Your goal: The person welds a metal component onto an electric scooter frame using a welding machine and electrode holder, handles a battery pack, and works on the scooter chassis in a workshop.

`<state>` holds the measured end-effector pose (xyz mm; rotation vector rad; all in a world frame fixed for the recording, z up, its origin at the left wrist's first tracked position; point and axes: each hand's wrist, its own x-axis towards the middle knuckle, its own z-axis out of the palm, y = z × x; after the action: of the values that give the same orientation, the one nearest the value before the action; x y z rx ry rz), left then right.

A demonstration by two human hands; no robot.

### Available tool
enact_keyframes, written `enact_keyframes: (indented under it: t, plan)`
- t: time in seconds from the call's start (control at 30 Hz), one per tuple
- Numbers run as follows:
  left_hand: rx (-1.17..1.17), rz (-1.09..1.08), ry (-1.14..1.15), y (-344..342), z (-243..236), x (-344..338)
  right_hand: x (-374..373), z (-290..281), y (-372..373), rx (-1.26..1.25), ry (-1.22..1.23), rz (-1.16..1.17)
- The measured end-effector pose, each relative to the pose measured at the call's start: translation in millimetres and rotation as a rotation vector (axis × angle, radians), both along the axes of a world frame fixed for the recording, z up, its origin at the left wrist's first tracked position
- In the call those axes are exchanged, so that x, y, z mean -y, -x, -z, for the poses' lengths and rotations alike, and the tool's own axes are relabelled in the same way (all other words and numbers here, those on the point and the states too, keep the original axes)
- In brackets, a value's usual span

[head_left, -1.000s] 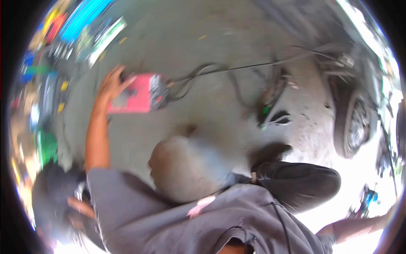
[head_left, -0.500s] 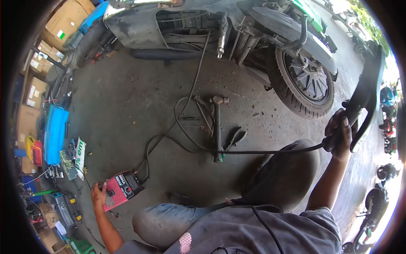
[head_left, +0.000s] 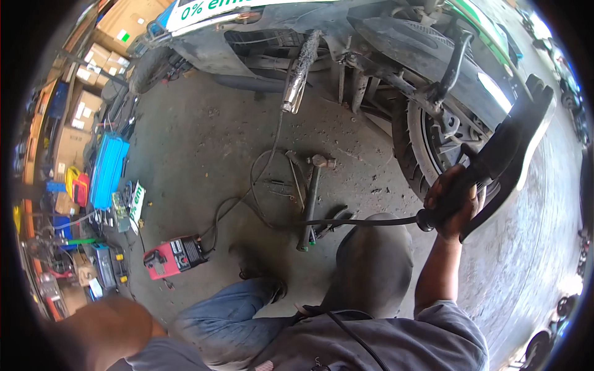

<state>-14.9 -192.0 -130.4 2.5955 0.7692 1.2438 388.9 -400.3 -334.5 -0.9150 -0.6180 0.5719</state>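
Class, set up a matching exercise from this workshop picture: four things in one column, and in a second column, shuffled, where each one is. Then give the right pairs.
Things:
1. red welding machine
2. hammer
3. black welding face shield
4. blue case

Places:
A. gripped by its handle in the right hand, near the rear wheel
B. at the left edge of the floor, beside the cardboard boxes
C. on the concrete floor, lower left, with cables running from it
D. lying on the floor in the middle, head toward the vehicle

Pairs: 1-C, 2-D, 3-A, 4-B
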Motion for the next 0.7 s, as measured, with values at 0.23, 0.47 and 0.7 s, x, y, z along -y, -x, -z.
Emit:
enact_keyframes:
  t: [0.23, 0.47, 0.7]
  plan:
    - [0.006, 0.312, 0.085, -119.3, 1.0, -11.9, 2.4, -13.9, 16.4, 0.018, 0.093, 0.004]
    - [0.087, 0.417, 0.194, -160.6, 22.8, -27.7, 13.9, -42.6, 19.8, 0.238, 0.279, 0.051]
    - [0.181, 0.491, 0.322, -156.1, 37.3, -74.5, -8.8, -55.4, 64.6, 0.137, 0.400, 0.324]
